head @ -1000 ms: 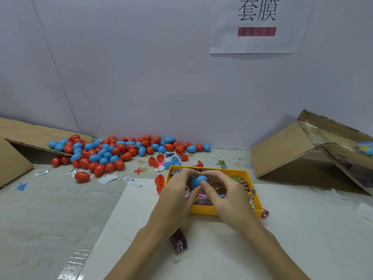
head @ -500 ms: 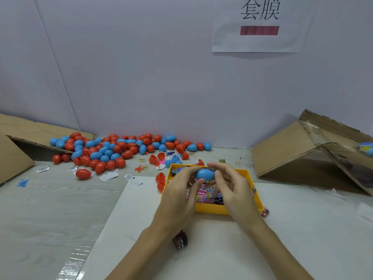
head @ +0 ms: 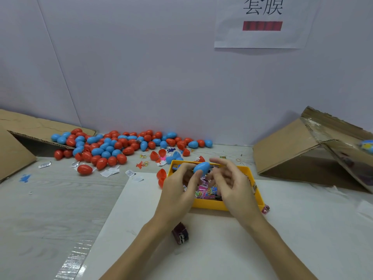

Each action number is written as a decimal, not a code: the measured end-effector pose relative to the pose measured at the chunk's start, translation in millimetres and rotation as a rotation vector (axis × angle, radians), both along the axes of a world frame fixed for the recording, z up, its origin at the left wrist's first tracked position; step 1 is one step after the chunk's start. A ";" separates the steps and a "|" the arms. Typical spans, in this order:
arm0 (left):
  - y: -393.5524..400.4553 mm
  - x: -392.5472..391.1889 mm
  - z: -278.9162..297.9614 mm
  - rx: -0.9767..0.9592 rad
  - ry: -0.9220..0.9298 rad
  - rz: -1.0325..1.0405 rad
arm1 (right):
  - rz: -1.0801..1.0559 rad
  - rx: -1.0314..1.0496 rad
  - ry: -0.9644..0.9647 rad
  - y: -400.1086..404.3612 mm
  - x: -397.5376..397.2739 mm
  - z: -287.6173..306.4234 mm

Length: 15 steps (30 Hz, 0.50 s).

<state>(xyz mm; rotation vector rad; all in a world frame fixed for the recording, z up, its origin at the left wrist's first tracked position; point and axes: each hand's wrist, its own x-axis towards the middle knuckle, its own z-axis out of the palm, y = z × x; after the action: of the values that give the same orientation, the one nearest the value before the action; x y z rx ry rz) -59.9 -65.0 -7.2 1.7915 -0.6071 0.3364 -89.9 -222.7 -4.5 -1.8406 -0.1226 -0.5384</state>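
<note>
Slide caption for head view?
Left hand holds a blue egg over the yellow tray; right hand, fingers spread, beside it.

Both forearms converge over the yellow tray [head: 212, 205]. The left hand [head: 177, 190] pinches a blue egg [head: 201, 167] above the tray's far side. The right hand [head: 232, 184], just beside it, has its fingers spread and loosely curled.

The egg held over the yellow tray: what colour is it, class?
Blue. The egg shows best in the head view.
</note>
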 end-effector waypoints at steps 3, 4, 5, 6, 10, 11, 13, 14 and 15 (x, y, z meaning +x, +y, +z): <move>0.4 -0.9 1.3 -0.002 0.017 -0.013 | 0.005 -0.072 -0.021 4.2 -0.9 0.0; 0.6 -0.9 1.5 -0.001 0.010 -0.022 | -0.007 -0.059 -0.026 5.7 -1.5 0.4; 0.7 -0.6 1.7 -0.003 0.005 -0.035 | -0.020 -0.050 -0.032 6.3 -1.6 0.3; 0.7 -0.1 1.8 -0.001 -0.002 -0.044 | -0.029 -0.047 -0.033 6.6 -1.5 0.0; 3.9 3.9 1.6 0.035 -0.075 0.032 | -0.130 -0.180 -0.064 4.3 -0.4 -2.7; 5.8 5.5 1.7 0.036 -0.077 0.070 | -0.180 -0.295 -0.076 1.8 0.2 -3.7; 10.2 9.3 1.5 0.062 -0.089 0.148 | -0.203 -0.491 -0.053 -3.0 1.5 -6.6; 12.2 11.3 0.8 0.079 -0.096 0.186 | -0.176 -0.542 -0.029 -4.9 2.1 -7.8; 13.8 13.1 -0.2 0.085 -0.096 0.219 | -0.140 -0.578 -0.004 -6.0 2.3 -8.8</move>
<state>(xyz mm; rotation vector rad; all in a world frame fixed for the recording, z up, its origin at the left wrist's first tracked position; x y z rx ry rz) -46.8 -51.2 -7.4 1.9371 -0.4984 0.5554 -87.6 -228.7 -13.2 -2.4239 -0.1652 -0.6499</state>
